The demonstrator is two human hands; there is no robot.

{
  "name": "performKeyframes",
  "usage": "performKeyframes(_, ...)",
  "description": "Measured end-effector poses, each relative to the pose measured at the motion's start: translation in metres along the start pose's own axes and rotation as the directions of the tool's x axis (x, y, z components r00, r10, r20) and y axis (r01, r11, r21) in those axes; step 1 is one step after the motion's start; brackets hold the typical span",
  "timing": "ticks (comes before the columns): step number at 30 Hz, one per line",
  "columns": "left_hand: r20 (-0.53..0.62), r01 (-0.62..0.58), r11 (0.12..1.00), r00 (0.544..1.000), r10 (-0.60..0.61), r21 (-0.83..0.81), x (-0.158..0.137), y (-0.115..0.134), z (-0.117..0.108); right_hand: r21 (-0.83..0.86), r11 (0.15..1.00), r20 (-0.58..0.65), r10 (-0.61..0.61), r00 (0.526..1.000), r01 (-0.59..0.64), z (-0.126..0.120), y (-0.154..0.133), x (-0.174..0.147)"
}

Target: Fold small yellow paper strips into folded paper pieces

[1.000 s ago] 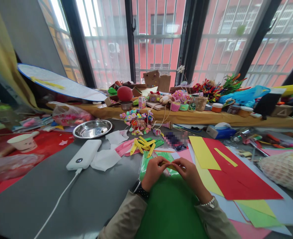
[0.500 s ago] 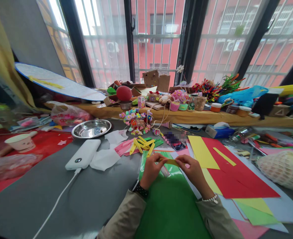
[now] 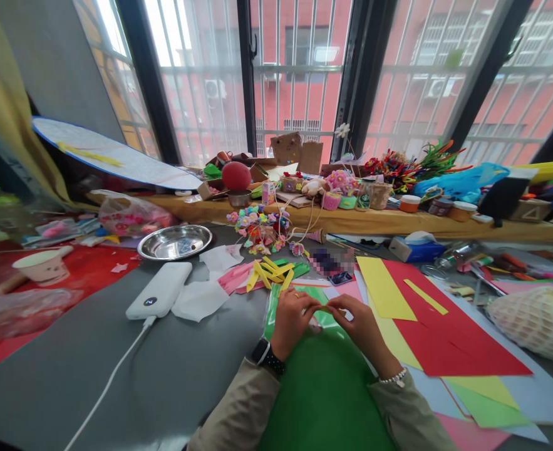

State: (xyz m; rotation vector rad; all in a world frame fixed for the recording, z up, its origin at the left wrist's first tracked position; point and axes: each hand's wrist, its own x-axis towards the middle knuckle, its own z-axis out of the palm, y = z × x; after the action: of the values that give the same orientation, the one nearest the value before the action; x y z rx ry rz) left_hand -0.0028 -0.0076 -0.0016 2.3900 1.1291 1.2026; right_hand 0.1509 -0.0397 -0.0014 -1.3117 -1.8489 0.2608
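Observation:
Between the fingertips of both hands is a small strip of yellow paper [image 3: 325, 309], mostly covered by the fingers. My left hand [image 3: 293, 319] pinches its left end, and my right hand [image 3: 359, 322] pinches the other end close by. Both hands are over a glossy green sheet [image 3: 327, 394]. Just beyond my left hand lies a pile of folded yellow paper strips [image 3: 270, 274]. To the right of my right hand, a flat yellow strip [image 3: 425, 297] rests on red paper [image 3: 464, 332], beside a larger yellow sheet [image 3: 385, 291].
A white power bank [image 3: 161, 291] with a cable lies on the left, near white paper scraps [image 3: 200, 302] and a steel dish [image 3: 175, 243]. Colourful craft flowers [image 3: 260, 227] stand behind the strips. A cup [image 3: 44, 266] is at far left, a netted bag [image 3: 534, 322] at far right.
My hands have come closer together on the yellow strip, so less of it shows between them. My left wrist has turned, bringing the watch face into view.

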Motion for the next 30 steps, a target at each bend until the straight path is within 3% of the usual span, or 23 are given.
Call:
performKeyframes(10, -0.099, 0.068, 0.996, 0.993, -0.063, 0.055, 0.0, 0.001, -0.001, -0.003, 0.994, -0.105, 0.111, 0.988, -0.112, -0.009, 0.008, 0.0)
performKeyframes(15, -0.069, 0.064, 0.997, 0.996, -0.062, 0.036, 0.0, 0.0, -0.002, -0.002, 0.984, -0.137, 0.176, 0.975, -0.178, -0.01, 0.011, -0.001)
performKeyframes(19, -0.087, 0.101, 0.994, 0.991, -0.099, 0.028, 0.0, -0.002, -0.003, -0.04, 0.975, -0.236, 0.203, 0.95, -0.218, -0.01, 0.013, -0.002)
performKeyframes(21, -0.072, 0.091, 0.995, 0.993, -0.089, 0.031, 0.0, -0.003, -0.003, -0.057, 0.986, -0.235, 0.137, 0.962, -0.154, -0.008, 0.013, -0.002)
performKeyframes(25, -0.012, 0.012, 0.999, 1.0, -0.012, 0.041, -0.001, 0.0, -0.002, -0.127, 0.987, -0.054, -0.102, 0.993, 0.095, 0.001, 0.01, -0.001)
performKeyframes(30, 0.01, -0.048, 0.998, 0.999, 0.047, 0.045, -0.003, 0.001, 0.0, -0.206, 0.968, -0.006, -0.15, 0.989, 0.145, 0.007, 0.008, -0.003)
